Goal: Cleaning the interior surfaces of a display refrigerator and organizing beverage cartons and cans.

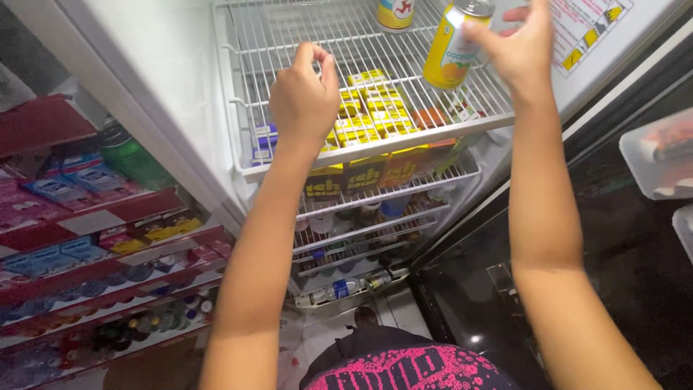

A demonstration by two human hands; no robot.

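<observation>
Yellow can [452, 45] gripped by right hand [516, 45] above wire shelf [317, 43]; left hand [303, 97] curled closed, empty.

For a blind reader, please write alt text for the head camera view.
The right hand holds a yellow drink can upright over a white wire shelf in an open fridge. The left hand grips that shelf. Yellow cartons lie on the shelf below.

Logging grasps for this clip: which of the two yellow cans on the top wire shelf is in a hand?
The tilted can on the right, gripped near its top by the right hand. The other can stands untouched farther back.
</observation>
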